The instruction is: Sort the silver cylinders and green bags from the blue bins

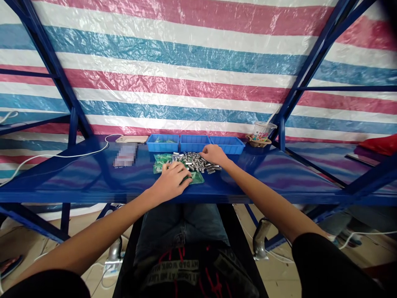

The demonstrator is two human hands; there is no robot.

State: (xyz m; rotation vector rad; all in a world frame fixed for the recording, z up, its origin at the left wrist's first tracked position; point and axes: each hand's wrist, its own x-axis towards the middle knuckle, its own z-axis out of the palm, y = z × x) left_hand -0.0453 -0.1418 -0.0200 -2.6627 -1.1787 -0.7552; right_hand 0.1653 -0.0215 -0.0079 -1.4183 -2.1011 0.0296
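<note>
My left hand (173, 179) rests over green plastic packets (162, 160), its fingers loosely bent and its thumb apart from them. Another green packet (197, 178) sticks out beyond the thumb. To the right lies a heap of small silvery metal pieces (192, 160), partly on and beside the packets. My right hand (214, 154) reaches into the heap's right side with fingertips bent together; whatever they pinch is hidden. Just behind the heap stand three blue bins in a row: the left bin (163, 148) has green packets inside, then come the middle bin (186, 149) and the right bin (237, 148).
On the blue table (77, 176) lie a phone (125, 155) and a pale flat case (136, 139), with a white cable (74, 156) running left. A plastic cup (262, 130) with a straw stands back right. Blue metal posts (72, 128) frame the striped sheet behind.
</note>
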